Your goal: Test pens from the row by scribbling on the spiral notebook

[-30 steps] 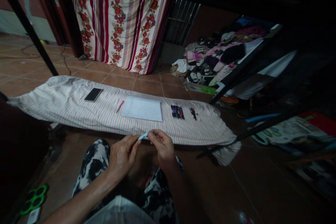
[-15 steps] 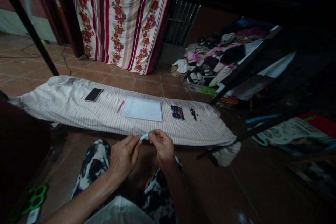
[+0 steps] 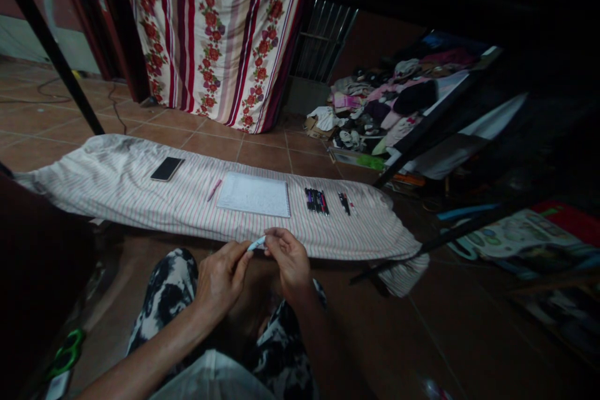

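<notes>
A small light-blue pen (image 3: pixel 256 243) is held between my two hands, over the near edge of the cloth. My left hand (image 3: pixel 222 275) is closed on its left end with thumb and fingers. At the other end, the bent fingers of my right hand (image 3: pixel 287 256) pinch it and hide its tip. Beyond my hands lies a spiral notebook (image 3: pixel 254 194), open to a pale page. To its left is a pink pen (image 3: pixel 214 190). A row of dark pens (image 3: pixel 317 201) lies to its right, with a few smaller items (image 3: pixel 345 204) beside them.
A striped cloth (image 3: pixel 197 219) covers the low surface, with a phone (image 3: pixel 167 169) at its left. Dark bars slant past on both sides. Green-handled scissors (image 3: pixel 67 353) are at lower left. A pile of clothes (image 3: pixel 389 100) and a floral curtain (image 3: pixel 210 44) stand behind.
My right hand has shifted slightly up, and its fingers have moved a little on the pen. Slightly more of the light-blue pen shows between my hands. My left hand stays nearly still.
</notes>
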The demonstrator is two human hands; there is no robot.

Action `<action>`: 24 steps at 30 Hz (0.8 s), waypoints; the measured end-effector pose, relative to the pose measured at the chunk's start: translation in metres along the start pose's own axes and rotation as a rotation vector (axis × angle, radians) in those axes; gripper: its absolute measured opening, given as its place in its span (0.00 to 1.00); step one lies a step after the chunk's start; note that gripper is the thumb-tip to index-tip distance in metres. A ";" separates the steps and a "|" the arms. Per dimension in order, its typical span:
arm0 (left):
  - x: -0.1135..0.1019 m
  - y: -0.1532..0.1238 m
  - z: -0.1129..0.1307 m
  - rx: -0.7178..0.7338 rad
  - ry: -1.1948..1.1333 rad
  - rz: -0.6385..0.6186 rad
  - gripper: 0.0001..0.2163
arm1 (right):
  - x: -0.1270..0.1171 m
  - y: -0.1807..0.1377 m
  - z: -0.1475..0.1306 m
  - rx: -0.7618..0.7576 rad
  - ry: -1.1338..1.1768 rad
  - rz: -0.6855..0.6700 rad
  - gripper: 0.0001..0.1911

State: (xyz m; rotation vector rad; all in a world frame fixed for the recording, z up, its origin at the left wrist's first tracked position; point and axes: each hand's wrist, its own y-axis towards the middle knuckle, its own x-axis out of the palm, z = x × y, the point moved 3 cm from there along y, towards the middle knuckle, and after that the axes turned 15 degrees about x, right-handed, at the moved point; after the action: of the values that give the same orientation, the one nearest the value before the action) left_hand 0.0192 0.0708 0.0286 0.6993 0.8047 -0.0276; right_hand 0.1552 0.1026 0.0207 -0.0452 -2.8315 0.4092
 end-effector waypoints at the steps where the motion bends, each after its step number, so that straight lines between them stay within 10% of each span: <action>1: 0.000 0.000 0.000 0.005 0.001 -0.001 0.13 | 0.000 0.001 0.000 0.003 -0.019 0.030 0.13; 16: 0.001 0.000 -0.005 -0.059 -0.070 0.001 0.12 | 0.001 -0.003 0.003 -0.023 -0.038 -0.122 0.16; 24: 0.001 -0.001 -0.001 -0.028 -0.048 -0.027 0.12 | -0.003 0.001 -0.002 -0.066 -0.129 0.060 0.11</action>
State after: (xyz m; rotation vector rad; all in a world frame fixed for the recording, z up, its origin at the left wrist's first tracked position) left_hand 0.0190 0.0710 0.0269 0.6588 0.7673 -0.0576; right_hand 0.1585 0.1033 0.0212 -0.1222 -2.9769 0.3427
